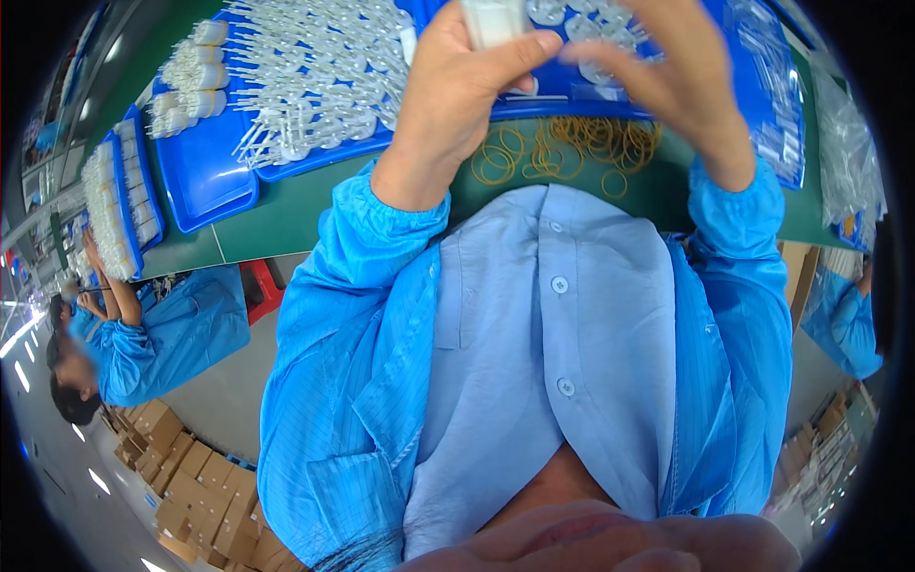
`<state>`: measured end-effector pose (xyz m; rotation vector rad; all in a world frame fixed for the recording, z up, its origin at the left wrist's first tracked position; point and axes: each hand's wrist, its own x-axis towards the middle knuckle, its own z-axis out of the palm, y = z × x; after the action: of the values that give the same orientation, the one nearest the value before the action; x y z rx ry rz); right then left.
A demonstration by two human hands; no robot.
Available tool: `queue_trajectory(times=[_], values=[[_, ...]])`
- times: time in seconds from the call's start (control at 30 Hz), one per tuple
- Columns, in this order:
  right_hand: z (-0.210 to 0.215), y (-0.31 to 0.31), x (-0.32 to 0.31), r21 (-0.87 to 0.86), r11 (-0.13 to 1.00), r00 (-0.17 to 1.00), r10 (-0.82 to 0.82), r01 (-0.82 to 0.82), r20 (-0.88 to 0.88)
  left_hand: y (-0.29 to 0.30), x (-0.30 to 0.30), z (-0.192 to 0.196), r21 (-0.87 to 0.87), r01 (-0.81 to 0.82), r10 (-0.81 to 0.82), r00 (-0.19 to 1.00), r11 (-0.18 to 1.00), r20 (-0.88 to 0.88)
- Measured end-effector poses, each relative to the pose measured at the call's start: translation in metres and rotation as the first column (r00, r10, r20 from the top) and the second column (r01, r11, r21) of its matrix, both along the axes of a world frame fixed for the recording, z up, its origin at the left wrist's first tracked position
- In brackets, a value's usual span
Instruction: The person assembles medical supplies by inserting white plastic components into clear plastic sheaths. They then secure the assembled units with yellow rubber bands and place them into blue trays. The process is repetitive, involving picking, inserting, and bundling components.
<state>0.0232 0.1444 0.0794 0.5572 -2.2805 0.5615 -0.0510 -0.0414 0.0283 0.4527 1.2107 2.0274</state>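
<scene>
At the top edge my left hand [467,71] is closed round a white bundle [494,21], its thumb lying across the near end. The bundle's far part is cut off by the frame. My right hand [681,71], blurred by motion, is a little to the right of the bundle, thumb and fingers apart, with nothing visible between them. Beneath both hands, yellow rubber bands [610,141] lie scattered on the green table [315,205]. Blue trays beyond them hold many white plastic parts with thin stems [319,76] and round white pieces [596,71].
On the left, banded white bundles [202,71] lie beside a blue tray [212,186], and another blue tray [129,195] holds more. Clear plastic pieces [767,71] fill a tray at right, near a plastic bag [848,153]. A co-worker in blue [172,334] sits left; cardboard boxes [205,486] stand behind.
</scene>
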Motion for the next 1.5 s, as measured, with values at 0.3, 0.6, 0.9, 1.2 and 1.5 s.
queue_trajectory(times=[0.3,0.6,0.9,1.2,1.5], values=[[-0.051,0.0,0.096,-0.025,1.0,0.906,0.004,0.007,0.423,-0.027,0.014,-0.002,-0.141,-0.154,0.086,0.913,0.978,-0.4],[-0.08,-0.043,0.119,0.137,0.97,0.791,-0.241,0.199,0.562,-0.054,0.056,-0.043,-0.089,-0.27,0.168,0.79,0.959,-0.59],[-0.066,-0.039,0.124,0.354,0.934,0.865,-0.143,-0.042,0.481,-0.055,0.055,-0.059,-0.13,-0.324,0.15,0.711,0.937,-0.687],[-0.058,-0.023,0.095,-0.085,0.996,0.779,0.033,0.026,0.627,-0.059,0.054,-0.052,-0.183,-0.276,0.074,0.716,0.944,-0.694],[-0.056,-0.032,0.103,0.43,0.838,0.84,0.06,-0.336,0.539,-0.058,0.05,-0.054,-0.176,-0.249,0.096,0.792,0.952,-0.604]])
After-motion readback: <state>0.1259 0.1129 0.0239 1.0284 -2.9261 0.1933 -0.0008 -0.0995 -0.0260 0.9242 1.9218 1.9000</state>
